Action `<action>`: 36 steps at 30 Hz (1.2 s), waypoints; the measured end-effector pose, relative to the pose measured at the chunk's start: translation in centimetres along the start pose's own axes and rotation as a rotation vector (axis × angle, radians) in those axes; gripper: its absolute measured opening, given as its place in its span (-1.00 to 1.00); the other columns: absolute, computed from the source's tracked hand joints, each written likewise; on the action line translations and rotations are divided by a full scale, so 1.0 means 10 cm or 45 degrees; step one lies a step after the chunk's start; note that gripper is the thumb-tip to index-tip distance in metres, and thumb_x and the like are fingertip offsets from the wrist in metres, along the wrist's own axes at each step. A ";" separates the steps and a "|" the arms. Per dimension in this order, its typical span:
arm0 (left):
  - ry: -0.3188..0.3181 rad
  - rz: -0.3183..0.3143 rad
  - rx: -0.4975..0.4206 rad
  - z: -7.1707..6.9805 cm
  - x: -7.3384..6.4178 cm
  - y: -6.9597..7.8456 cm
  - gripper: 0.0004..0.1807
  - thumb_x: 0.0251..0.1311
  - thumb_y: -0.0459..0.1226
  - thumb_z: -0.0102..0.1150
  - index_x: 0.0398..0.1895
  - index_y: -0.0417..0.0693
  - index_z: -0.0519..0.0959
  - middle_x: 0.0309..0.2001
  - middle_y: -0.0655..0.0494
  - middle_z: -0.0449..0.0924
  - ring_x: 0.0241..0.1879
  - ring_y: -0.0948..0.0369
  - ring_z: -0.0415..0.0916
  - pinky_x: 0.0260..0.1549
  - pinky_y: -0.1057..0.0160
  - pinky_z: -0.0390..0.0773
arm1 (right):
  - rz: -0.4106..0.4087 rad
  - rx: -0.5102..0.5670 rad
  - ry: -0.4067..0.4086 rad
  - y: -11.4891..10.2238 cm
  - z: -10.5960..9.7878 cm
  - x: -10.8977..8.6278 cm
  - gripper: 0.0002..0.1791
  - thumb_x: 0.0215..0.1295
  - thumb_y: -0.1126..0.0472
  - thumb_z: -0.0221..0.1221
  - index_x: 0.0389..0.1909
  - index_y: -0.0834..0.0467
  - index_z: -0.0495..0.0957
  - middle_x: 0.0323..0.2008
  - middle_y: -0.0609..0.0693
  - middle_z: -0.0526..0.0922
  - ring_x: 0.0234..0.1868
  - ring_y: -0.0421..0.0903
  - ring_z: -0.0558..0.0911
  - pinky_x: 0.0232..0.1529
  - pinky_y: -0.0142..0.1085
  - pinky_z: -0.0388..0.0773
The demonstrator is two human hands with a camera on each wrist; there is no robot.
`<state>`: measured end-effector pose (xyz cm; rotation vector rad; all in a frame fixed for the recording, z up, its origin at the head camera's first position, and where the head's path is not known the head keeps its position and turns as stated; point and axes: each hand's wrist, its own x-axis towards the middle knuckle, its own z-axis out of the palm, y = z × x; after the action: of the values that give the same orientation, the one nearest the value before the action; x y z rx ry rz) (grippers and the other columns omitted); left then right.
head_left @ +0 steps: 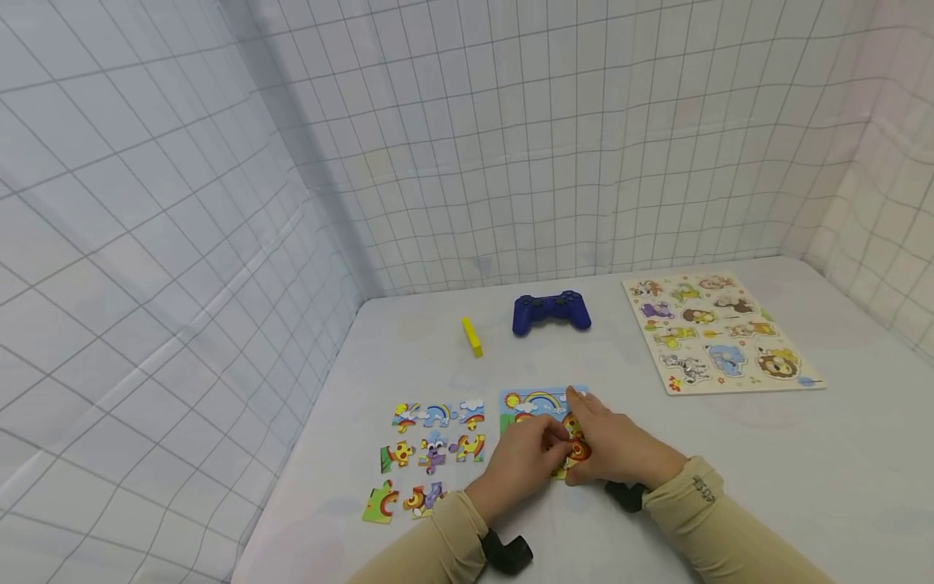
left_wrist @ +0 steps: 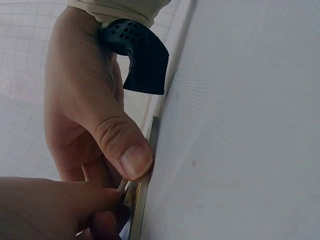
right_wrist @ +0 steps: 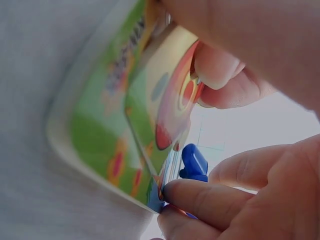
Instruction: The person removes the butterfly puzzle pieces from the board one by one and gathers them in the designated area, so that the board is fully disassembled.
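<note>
A small jigsaw board (head_left: 508,397) with a rainbow picture lies under both hands. My left hand (head_left: 520,461) pinches a puzzle piece (right_wrist: 175,95), showing a red and yellow round shape, at the board's lower right part. That piece sits slightly raised and tilted in the right wrist view. My right hand (head_left: 620,446) spans the board's right side, with fairly straight fingers (right_wrist: 205,197) touching its edge and the thumb near the front edge. Both hands cover much of the board. Loose puzzle pieces (head_left: 435,452) lie in rows to its left.
Behind the board are a blue game controller (head_left: 550,310) and a yellow stick-shaped block (head_left: 472,337). A wooden animal puzzle board (head_left: 718,332) lies at the back right. Grid-patterned white cloth (head_left: 511,146) hangs behind and beside the white table (head_left: 306,487).
</note>
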<state>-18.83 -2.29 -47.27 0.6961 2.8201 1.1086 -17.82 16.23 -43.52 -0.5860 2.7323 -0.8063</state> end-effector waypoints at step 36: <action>0.243 -0.158 -0.192 -0.96 -0.44 -0.17 -0.88 0.33 -0.14 0.36 -0.14 0.12 0.76 -0.32 0.26 0.71 -0.53 0.28 0.47 -0.59 0.34 0.43 | 0.047 0.000 -0.027 0.06 0.03 0.04 0.41 -0.02 -0.11 0.59 0.62 0.33 -0.13 0.59 0.39 -0.01 0.61 0.33 0.02 0.45 0.31 0.11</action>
<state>-17.40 -11.32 -41.84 0.4185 2.8441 1.4162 -18.29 16.35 -44.19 -0.5393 2.7156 -0.7867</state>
